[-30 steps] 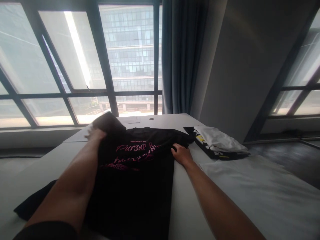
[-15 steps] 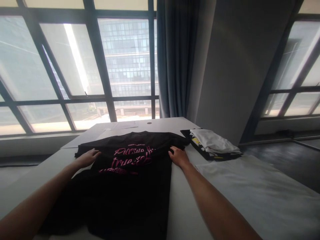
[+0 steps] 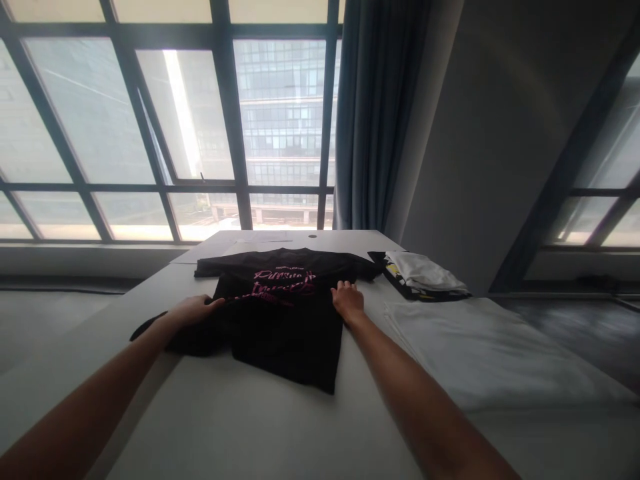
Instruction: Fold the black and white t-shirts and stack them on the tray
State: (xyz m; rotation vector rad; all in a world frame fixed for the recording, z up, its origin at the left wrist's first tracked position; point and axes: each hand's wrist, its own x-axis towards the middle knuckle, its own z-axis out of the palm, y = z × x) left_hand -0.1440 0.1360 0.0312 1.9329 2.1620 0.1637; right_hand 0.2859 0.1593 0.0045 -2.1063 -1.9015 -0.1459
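A black T-shirt (image 3: 295, 340) with pink lettering lies on the white table, collar end toward the window. My left hand (image 3: 193, 310) grips its left side below the sleeve, where the cloth is bunched and a fold sticks out to the left. On the opposite side, my right hand (image 3: 349, 301) has its fingers curled over the shirt's right edge. The lower lettering looks creased and partly folded under. Near me, the hem hangs together at a slant on the tabletop.
Right of the shirt sits a folded pile with a white garment (image 3: 425, 272) over a black and yellow one (image 3: 393, 268). A large white cloth (image 3: 480, 347) is spread at the right. Papers (image 3: 260, 240) lie at the far side of the table (image 3: 240, 427), before the window and curtain (image 3: 367, 133).
The shirt's near part has drawn away from me, so its hem and more tabletop show. Both hands now grip lower along its sides. The view has turned slightly left.
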